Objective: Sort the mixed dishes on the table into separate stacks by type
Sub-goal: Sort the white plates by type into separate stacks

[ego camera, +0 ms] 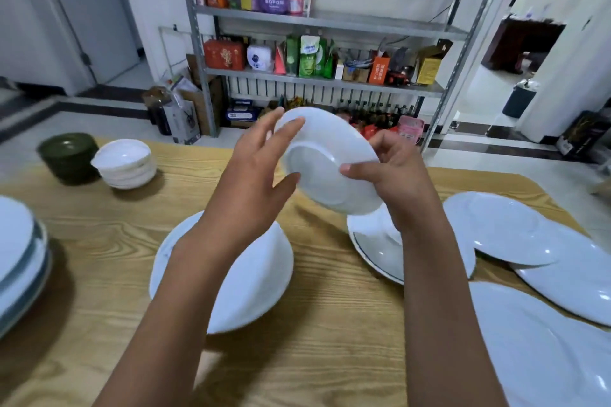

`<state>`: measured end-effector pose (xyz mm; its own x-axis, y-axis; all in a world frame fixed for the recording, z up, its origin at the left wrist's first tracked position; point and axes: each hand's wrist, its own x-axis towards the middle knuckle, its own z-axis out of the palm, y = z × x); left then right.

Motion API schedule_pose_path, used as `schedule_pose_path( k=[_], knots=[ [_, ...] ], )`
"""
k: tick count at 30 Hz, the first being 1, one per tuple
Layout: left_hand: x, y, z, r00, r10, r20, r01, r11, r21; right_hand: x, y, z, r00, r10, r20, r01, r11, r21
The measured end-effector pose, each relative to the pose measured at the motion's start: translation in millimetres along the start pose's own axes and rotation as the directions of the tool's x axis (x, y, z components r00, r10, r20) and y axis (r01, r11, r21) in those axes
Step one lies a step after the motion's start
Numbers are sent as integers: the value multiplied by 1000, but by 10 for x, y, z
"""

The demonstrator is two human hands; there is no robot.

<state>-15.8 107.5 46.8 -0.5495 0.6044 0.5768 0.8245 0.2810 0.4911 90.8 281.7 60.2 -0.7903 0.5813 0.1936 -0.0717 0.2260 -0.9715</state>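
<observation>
My right hand grips a small white plate by its right rim, thumb on the underside, tilted with its bottom toward me above the table. Beside its left edge is my left hand, fingers straight and spread, the fingertips touching or nearly touching the rim. Below them a white plate lies on the wooden table. Just under my right wrist lies a blue-rimmed plate. At the far left stand a stack of small white bowls and dark green bowls.
Several large white plates overlap along the right side. A stack of blue-rimmed plates stands at the left table edge. Beyond the table is a metal shelf with packaged goods, and a bin in the doorway on the right.
</observation>
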Motion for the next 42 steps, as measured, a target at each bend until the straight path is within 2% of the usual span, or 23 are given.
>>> schedule_pose_path(
  k=[4,7,10,12,15,17,20,22,24,26,28,31,34,37,42],
  knots=[
    [-71,-184,-208,999,35,6,-35,994,108,-98,105,462,967,-165,194,192,973,-127],
    [-119,-327,-238,992,-7,123,-13,986,164,-101,134,735,920,-339,199,386,873,-299],
    [-186,-404,-244,984,-53,172,-5,947,322,-89,181,827,837,-515,188,545,743,-388],
    [-290,-449,-191,985,-119,123,66,927,370,-83,207,865,790,-582,192,605,689,-399],
    [-512,-529,-59,987,-150,59,125,944,305,-122,226,944,729,-647,225,670,605,-430],
    [-632,-626,-38,984,-172,44,154,952,266,-139,246,988,750,-599,279,655,613,-442],
    [-759,-737,-152,968,-226,108,183,934,308,-144,292,1017,848,-353,395,521,689,-504],
    [-870,-800,-247,956,-252,151,181,909,375,-150,326,1024,889,-198,414,436,644,-629],
    [-986,-847,-320,944,-276,179,179,888,423,-139,354,1023,918,-128,375,378,565,-733],
    [-1089,-846,-345,926,-307,220,178,868,463,-146,356,1010,947,-9,321,275,535,-798],
    [-1155,-824,-337,895,-352,274,176,843,508,-159,352,980,943,155,293,178,511,-841],
    [-1213,-808,-317,888,-350,299,170,852,495,-172,356,933,907,283,313,152,474,-867],
    [-1247,-850,-315,860,-358,364,184,882,435,-183,355,894,881,337,333,135,496,-858],
    [-1263,-855,-324,826,-365,430,146,874,463,-176,371,840,862,365,352,120,527,-841],
    [-1264,-742,-376,767,-432,475,214,869,445,-192,365,764,841,397,367,83,576,-813]
  ],
)
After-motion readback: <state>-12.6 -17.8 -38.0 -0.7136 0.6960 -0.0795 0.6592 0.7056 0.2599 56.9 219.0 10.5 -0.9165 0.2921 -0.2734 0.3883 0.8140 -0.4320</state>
